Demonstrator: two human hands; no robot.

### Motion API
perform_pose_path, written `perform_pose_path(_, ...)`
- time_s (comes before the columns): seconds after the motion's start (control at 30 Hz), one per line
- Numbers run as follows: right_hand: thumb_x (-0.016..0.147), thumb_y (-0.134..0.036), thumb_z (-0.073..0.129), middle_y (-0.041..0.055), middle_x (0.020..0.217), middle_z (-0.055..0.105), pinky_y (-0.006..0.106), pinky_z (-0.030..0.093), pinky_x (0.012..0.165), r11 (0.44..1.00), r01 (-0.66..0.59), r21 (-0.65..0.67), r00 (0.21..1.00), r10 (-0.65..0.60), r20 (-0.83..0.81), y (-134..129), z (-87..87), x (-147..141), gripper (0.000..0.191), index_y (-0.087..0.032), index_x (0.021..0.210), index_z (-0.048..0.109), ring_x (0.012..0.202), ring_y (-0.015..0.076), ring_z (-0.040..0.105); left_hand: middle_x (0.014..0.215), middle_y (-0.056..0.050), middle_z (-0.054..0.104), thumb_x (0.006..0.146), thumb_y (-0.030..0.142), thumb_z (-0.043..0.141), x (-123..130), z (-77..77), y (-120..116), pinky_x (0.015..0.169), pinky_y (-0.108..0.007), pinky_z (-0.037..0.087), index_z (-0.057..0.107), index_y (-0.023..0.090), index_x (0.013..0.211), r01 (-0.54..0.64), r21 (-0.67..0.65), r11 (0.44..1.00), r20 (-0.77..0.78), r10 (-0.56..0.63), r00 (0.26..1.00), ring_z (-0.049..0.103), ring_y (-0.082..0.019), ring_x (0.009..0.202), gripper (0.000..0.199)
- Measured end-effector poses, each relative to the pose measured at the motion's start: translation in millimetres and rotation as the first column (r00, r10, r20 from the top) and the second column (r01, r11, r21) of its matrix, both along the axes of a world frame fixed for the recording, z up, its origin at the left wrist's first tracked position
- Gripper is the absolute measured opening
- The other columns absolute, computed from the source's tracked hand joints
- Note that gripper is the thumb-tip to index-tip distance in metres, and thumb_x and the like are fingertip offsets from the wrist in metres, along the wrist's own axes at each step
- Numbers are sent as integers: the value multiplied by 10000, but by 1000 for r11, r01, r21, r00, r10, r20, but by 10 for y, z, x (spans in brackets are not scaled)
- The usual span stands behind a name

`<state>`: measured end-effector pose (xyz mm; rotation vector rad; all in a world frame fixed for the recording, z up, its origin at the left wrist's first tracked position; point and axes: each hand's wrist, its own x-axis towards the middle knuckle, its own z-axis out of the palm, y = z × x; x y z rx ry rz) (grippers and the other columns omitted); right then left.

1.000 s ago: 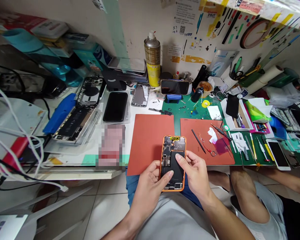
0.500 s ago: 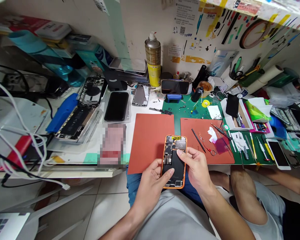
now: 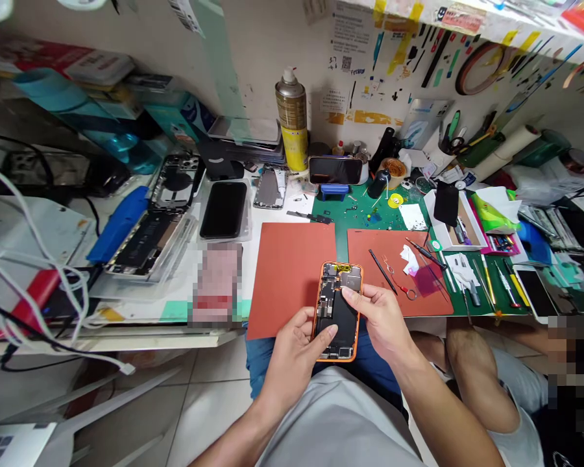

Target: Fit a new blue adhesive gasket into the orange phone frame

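Note:
An opened smartphone [image 3: 343, 324] with an orange frame is held over my lap, just in front of the bench edge. Its black battery, circuit board and metal parts face up, and no screen covers them. My left hand [image 3: 302, 344] grips the lower left side, thumb lying on the battery. On the upper right side, my right hand [image 3: 379, 314] holds the frame with its thumb pressed near the battery's top edge. The fingers beneath the phone are partly hidden. Behind it lies a red-brown mat [image 3: 292, 272].
A second mat [image 3: 370, 285] carries a black pen-like tool [image 3: 382, 271], tweezers and tissue. Opened phones and a black phone [image 3: 224, 209] lie left, near white cables [image 3: 39, 259]. A spray can [image 3: 292, 123] stands at the wall. Another person's knee [image 3: 472, 357] is at the right.
The view has shifted slightly, so the bench items appear a little further left. Both hands keep the same hold on the phone, with their thumbs in nearly the same places.

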<state>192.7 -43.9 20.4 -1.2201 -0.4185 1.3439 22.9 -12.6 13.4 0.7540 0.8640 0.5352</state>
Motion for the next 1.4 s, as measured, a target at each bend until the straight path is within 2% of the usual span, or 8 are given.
perform_pose_path(0.17, 856, -517, 907, 84, 942, 860, 321, 613, 694, 1000, -10, 14, 1000, 10, 15, -5, -11, 39, 379, -180, 1028, 884, 715, 202, 759, 1010, -86, 844, 834, 464, 921, -3, -33, -4, 842, -354, 657, 671, 180, 1039, 2, -14, 1000, 10, -2, 1000, 802, -220, 868, 429)
perform_pose_path(0.37, 850, -519, 906, 75, 917, 856, 317, 602, 671, 1000, 17, 23, 999, -18, 34, 10, -51, -4, 362, -181, 979, 878, 705, 201, 746, 1103, -119, 831, 755, 449, 977, 22, -51, 49, 902, -385, 654, 747, 150, 1127, 75, -46, 996, 11, -74, 997, 790, -256, 971, 530)
perform_pose_path(0.53, 847, -549, 900, 79, 918, 852, 340, 621, 731, 999, -17, 41, 999, 15, 40, 33, -33, -24, 415, -170, 1014, 868, 722, 205, 754, 953, -98, 822, 737, 465, 981, 49, -149, 73, 796, -380, 662, 788, 126, 1055, 71, -49, 996, -26, -72, 997, 763, -228, 810, 503)
perform_pose_path(0.73, 825, -574, 903, 55, 859, 825, 345, 612, 769, 999, -9, 54, 999, 7, 52, 11, -77, -28, 435, -169, 972, 840, 727, 200, 743, 1063, -108, 832, 745, 467, 975, 40, -205, 39, 850, -375, 663, 795, 143, 1153, 62, -36, 997, -27, -63, 998, 779, -248, 910, 551)
perform_pose_path(0.9, 792, -617, 907, 33, 765, 781, 352, 611, 745, 998, 31, 48, 998, -33, 61, 0, -101, -42, 463, -172, 874, 813, 708, 204, 714, 1181, -117, 831, 777, 457, 957, 16, -188, 42, 952, -403, 656, 784, 173, 1248, 120, -29, 992, -26, -121, 992, 788, -291, 1055, 577)
perform_pose_path(1.0, 756, -644, 920, 30, 750, 780, 356, 618, 754, 998, 46, 46, 997, -49, 53, 11, -80, -57, 493, -173, 858, 816, 715, 206, 715, 1215, -106, 826, 762, 457, 967, -4, -212, 58, 995, -404, 647, 786, 188, 1243, 130, -12, 991, -69, -130, 989, 781, -293, 1087, 580)
perform_pose_path(1.27, 673, -574, 988, 40, 834, 821, 318, 615, 784, 995, 84, 49, 996, -83, -20, 49, -61, -112, 518, -160, 944, 837, 733, 176, 738, 1118, -94, 841, 734, 515, 968, -5, -252, 37, 978, -398, 655, 801, 178, 1182, 136, 32, 990, -130, -131, 983, 785, -276, 990, 585)
perform_pose_path(1.4, 648, -600, 991, 39, 808, 810, 312, 604, 762, 995, 86, 46, 996, -84, -41, 51, -76, -125, 557, -153, 945, 840, 701, 169, 721, 1242, -103, 828, 723, 536, 966, -40, -221, 50, 1022, -398, 644, 795, 192, 1213, 167, 41, 985, -162, -159, 974, 777, -321, 1140, 623)
